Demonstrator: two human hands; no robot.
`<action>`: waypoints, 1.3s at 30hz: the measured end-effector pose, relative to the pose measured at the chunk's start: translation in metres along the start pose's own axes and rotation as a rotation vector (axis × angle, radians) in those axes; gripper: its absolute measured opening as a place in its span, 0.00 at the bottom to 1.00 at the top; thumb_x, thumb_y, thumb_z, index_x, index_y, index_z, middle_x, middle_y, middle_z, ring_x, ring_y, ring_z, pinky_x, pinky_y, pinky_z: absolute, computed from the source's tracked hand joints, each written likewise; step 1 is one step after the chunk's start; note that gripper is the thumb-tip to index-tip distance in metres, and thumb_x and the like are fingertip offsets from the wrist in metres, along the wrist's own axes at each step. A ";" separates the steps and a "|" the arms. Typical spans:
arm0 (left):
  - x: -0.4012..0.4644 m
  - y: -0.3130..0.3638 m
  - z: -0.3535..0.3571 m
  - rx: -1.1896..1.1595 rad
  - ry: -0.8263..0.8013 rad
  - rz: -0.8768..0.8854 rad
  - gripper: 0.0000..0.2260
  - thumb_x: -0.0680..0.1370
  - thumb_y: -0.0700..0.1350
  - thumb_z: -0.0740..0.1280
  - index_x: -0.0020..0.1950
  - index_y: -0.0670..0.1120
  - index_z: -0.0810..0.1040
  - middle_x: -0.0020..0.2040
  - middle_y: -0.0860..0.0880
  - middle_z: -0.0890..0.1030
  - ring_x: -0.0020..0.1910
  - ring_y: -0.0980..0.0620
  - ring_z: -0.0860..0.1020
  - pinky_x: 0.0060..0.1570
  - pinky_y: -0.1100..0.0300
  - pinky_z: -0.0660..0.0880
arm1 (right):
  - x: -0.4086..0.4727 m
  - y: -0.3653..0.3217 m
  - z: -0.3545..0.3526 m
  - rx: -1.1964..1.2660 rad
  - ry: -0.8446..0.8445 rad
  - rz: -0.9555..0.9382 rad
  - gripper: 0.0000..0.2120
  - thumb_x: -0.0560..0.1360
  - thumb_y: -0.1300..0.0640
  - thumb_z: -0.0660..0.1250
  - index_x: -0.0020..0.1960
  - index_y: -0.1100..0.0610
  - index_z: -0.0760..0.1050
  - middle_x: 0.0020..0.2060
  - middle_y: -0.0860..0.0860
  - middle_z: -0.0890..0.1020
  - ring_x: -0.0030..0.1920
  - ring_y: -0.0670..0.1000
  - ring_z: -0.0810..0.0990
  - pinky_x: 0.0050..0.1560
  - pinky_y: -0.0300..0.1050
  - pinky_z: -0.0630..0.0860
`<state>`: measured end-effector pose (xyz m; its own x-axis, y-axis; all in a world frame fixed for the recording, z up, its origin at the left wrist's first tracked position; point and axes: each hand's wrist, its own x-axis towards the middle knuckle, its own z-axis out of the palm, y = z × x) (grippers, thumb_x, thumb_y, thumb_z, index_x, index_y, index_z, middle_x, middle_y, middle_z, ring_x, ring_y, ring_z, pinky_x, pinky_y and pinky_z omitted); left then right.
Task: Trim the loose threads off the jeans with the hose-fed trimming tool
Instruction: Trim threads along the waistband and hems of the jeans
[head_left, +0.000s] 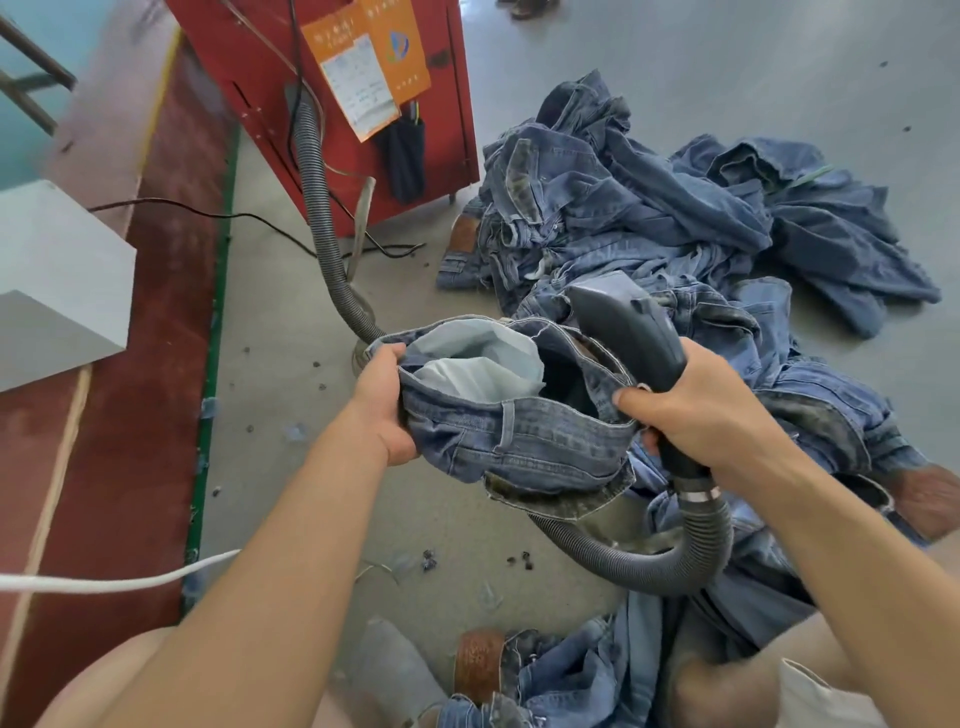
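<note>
A pair of blue jeans (524, 441) hangs between my hands, waistband open and pale pocket lining showing inside. My left hand (382, 402) grips the left side of the waistband. My right hand (696, 410) holds the dark grey trimming tool (628, 327) by its handle, and its thumb also pins the right edge of the waistband. The tool's head points up and away, above the waistband. Its ribbed grey hose (670, 566) loops down under the jeans.
A big heap of jeans (649, 218) covers the grey floor ahead and to the right. A red machine cabinet (332, 104) stands at the back with the hose (322, 218) running to it. A grey box (57, 280) sits left. More jeans (571, 675) lie by my knees.
</note>
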<state>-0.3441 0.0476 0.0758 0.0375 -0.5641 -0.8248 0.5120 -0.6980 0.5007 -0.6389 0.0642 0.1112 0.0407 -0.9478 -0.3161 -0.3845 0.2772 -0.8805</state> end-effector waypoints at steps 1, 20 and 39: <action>0.000 0.000 0.001 0.041 0.021 0.008 0.23 0.81 0.60 0.60 0.63 0.46 0.83 0.57 0.38 0.85 0.52 0.36 0.85 0.48 0.40 0.82 | -0.002 -0.001 0.000 0.000 -0.006 -0.009 0.13 0.73 0.62 0.75 0.51 0.55 0.72 0.32 0.53 0.78 0.25 0.52 0.77 0.27 0.47 0.76; 0.001 -0.053 0.013 2.100 -0.071 1.495 0.13 0.81 0.49 0.67 0.65 0.60 0.81 0.69 0.54 0.76 0.79 0.45 0.61 0.77 0.42 0.52 | -0.009 -0.017 -0.011 0.051 0.022 -0.100 0.12 0.71 0.62 0.73 0.51 0.56 0.73 0.30 0.53 0.77 0.26 0.53 0.76 0.29 0.47 0.78; -0.024 -0.037 0.064 0.236 -0.306 0.674 0.15 0.88 0.42 0.53 0.46 0.42 0.73 0.32 0.51 0.68 0.30 0.57 0.65 0.32 0.64 0.65 | -0.033 -0.039 -0.053 -0.046 -0.225 -0.114 0.15 0.71 0.36 0.75 0.45 0.42 0.73 0.33 0.56 0.82 0.25 0.57 0.79 0.24 0.45 0.75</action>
<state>-0.4191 0.0584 0.0942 0.0193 -0.9730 -0.2299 0.2648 -0.2167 0.9396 -0.6738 0.0760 0.1743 0.2883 -0.9124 -0.2905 -0.4072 0.1577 -0.8996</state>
